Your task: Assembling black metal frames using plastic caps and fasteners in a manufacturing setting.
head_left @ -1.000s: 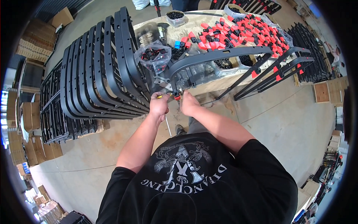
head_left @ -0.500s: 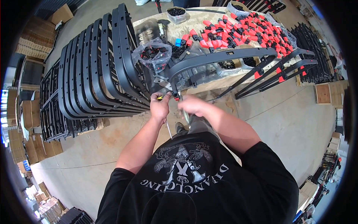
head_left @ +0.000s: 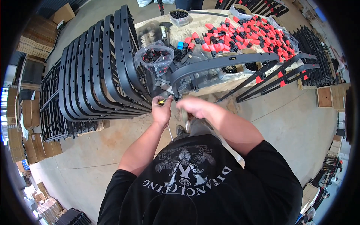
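Observation:
My left hand (head_left: pixel 161 111) is closed around a screwdriver (head_left: pixel 162 101) with a yellow and black handle; its thin shaft points back toward my body. That hand's fingertips are at the lower left end of a dark grey curved metal frame (head_left: pixel 225 60). On the other side of the same end, my right hand (head_left: pixel 193 107) is closed on a long hand tool (head_left: pixel 183 114), smeared by motion, its kind unclear. Fingers hide most of the frame's tip. A clear plastic bag (head_left: pixel 155 58) of small black and red parts lies just beyond my left hand.
Several similar frames (head_left: pixel 108 56) stand stacked on the left. Red and black plastic caps (head_left: pixel 255 35) are heaped across the table (head_left: pixel 150 28), beside tubs of black parts (head_left: pixel 179 15). A hammer (head_left: pixel 165 28) lies farther back. More frames with red clips (head_left: pixel 292 71) lean at right.
My right hand has shifted slightly left, closer to the frame's end, and its tool is more blurred. A red bit visible earlier at the frame's tip no longer shows. My left hand keeps the screwdriver.

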`<state>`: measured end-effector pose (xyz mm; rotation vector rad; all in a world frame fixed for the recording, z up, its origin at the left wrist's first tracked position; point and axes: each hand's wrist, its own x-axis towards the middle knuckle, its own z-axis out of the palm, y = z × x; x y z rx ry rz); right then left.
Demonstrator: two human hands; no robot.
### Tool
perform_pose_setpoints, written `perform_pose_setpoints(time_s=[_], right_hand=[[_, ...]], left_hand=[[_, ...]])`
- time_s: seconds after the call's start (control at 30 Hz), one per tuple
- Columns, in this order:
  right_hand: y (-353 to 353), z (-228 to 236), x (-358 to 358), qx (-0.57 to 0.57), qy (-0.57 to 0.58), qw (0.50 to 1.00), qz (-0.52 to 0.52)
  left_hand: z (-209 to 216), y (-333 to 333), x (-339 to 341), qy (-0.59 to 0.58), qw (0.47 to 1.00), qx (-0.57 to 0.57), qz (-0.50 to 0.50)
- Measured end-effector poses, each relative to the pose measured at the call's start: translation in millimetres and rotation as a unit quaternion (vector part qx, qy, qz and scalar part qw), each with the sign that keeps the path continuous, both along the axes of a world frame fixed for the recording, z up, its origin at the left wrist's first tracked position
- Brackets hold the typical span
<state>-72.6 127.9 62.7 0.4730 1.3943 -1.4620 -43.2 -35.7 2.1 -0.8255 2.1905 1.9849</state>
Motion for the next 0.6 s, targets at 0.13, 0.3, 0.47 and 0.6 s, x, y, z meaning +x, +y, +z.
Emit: perform_pose_setpoints(time_s=[0.13,0.3,0.47,0.6], right_hand=[[8.0,-27.6,8.5,0.157,0.189,0.957,0.153],[3.7,-2.9,-4.4,0.016,-0.008,0.999,0.038],[16.0,-84.1,13.1,0.275,0.404,0.843,0.225],[-5.3,-10.3,2.3,0.177,0.11,0.962,0.177]], left_hand=[[11.8,5.6,0.8,-0.01,1.0,-0.023,-0.02],[9.4,-0.1,1.6,-0.035,0.999,0.028,-0.005],[21.8,15.2,-4.4,-0.024,0.999,0.023,-0.041],[18.8,2.6,2.3,-0.035,0.998,0.055,-0.003]])
